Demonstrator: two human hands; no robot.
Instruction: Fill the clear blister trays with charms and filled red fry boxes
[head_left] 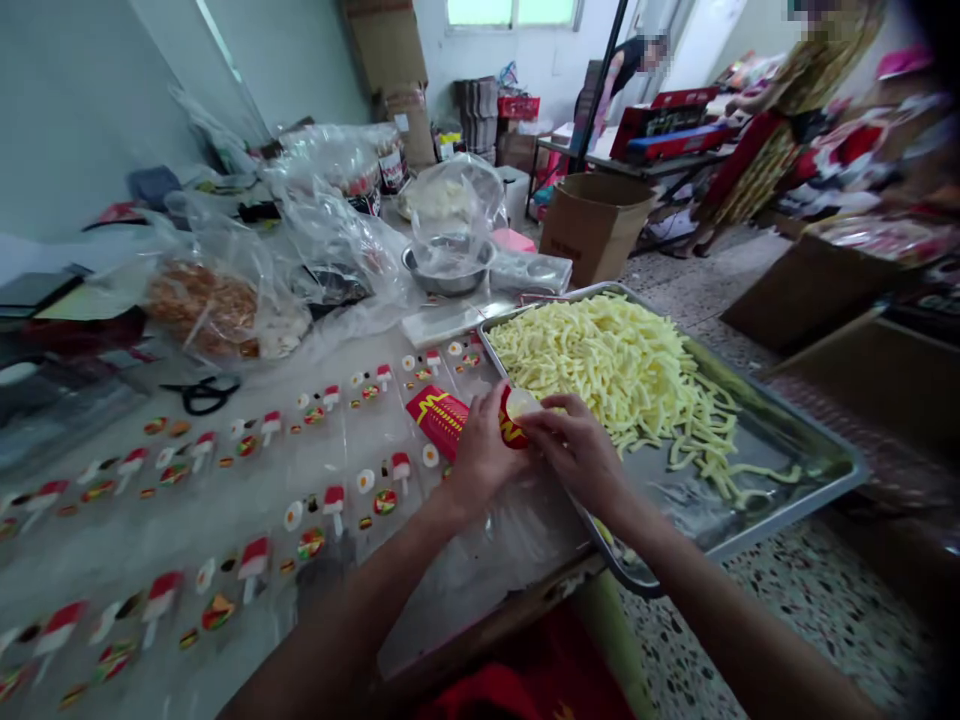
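My left hand (484,445) is closed around a small red fry carton (513,432) with yellow print. My right hand (576,445) has its fingers pinched at the carton's opening, on a small pale translucent round piece (519,403) whose kind I cannot make out. Partly behind my left hand, more red fry packaging (437,418) with yellow print lies on the table. Right beside my right hand, a metal tray (795,505) carries a big heap of pale yellow fry-shaped strips (607,360).
Clear plastic with food pictures covers the table (255,460); black scissors (201,393) lie on it. Behind are plastic bags (217,310) and a metal bowl (448,265). A cardboard box (596,225) stands beyond the tray; two people (795,110) (626,70) are farther back.
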